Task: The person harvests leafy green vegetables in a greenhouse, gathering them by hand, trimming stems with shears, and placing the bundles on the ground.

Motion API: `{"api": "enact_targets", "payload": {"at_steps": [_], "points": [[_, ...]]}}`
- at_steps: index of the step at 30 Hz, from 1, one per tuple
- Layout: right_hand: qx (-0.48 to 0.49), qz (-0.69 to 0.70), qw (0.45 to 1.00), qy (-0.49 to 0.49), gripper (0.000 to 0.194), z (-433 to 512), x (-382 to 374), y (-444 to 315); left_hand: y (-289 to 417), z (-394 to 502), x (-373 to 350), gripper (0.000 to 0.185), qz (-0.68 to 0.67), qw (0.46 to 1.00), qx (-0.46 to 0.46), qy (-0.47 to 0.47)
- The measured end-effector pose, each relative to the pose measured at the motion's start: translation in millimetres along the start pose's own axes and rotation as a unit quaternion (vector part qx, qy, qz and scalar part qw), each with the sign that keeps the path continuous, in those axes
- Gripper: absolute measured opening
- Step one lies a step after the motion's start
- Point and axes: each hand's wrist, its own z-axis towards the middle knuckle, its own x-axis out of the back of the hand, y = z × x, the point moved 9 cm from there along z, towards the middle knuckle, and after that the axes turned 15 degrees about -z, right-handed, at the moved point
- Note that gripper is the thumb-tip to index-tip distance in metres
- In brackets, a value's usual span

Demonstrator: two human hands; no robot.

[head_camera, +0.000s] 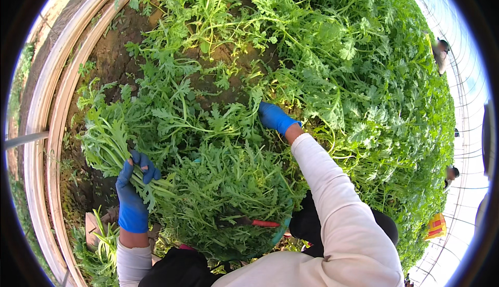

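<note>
My left hand (134,185), in a blue glove with torn fingertips, grips a bunch of leafy green stems (109,139). The leaves of the bunch fan out to the upper left, and the cut ends point right. My right hand (275,116), also gloved in blue, reaches among standing chrysanthemum greens (241,119). Leaves and the back of the glove hide its fingers. Between my arms, a heap of cut greens (230,193) fills a round container with a teal rim (282,230). A red-handled knife (266,223) lies on this heap, its blade partly covered by leaves.
Dense greens (374,92) stretch away to the right. Bare soil (117,49) borders folded plastic sheeting (58,104) and a metal pipe (27,139) on the left. Other people (440,55) are at the far right, near a red-and-yellow bag (436,226). Loose greens (89,248) lie at lower left.
</note>
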Motion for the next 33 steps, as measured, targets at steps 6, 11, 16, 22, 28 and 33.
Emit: {"api": "enact_targets", "payload": {"at_steps": [6,11,16,22,28,33], "points": [[-0.048,-0.030,0.998,0.009,0.033,-15,-9,-3,-4,-1,3,0.016,0.004,1.000,0.005,0.029],[-0.078,-0.066,0.988,-0.113,0.028,-50,-25,-22,-3,-5,0,0.019,-0.004,1.000,0.013,0.009],[-0.131,0.177,0.939,-0.265,0.042,-78,33,-13,-9,-7,-18,0.023,-0.002,0.996,0.037,-0.081],[-0.160,0.350,0.907,-0.173,0.038,-70,191,-88,-5,-20,-58,0.023,-0.018,0.983,0.016,-0.183],[-0.036,0.448,0.893,0.005,0.030,-81,287,-180,-7,-19,-74,0.053,-0.040,0.994,0.054,-0.091],[0.057,0.243,0.962,-0.110,0.032,-73,192,-266,-34,-26,-34,0.055,0.006,0.991,0.085,0.105]]}}
